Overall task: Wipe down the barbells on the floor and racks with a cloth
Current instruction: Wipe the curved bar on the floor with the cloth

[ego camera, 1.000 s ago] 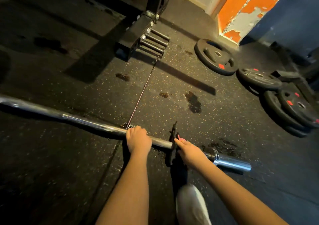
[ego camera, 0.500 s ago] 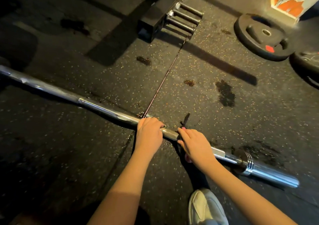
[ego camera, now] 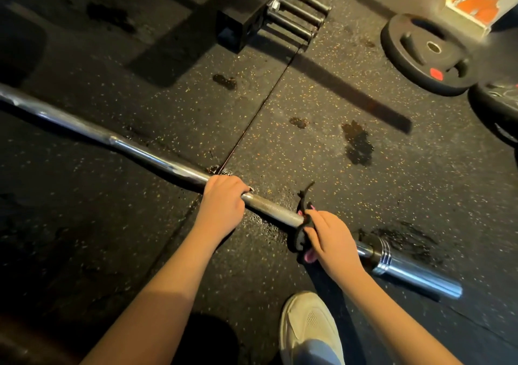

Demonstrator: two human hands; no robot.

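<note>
Barbell is laid diag. on the speckled rubber floor. L hand is wrapped over its shaft, fingers clenched round it. Dark cloth w/ pink bits is gripped by R hand and pressed to the shaft, between L hand and the barbell's collar. Weight plate is seen well beyond the barbell; white shoe on its near side.
</note>
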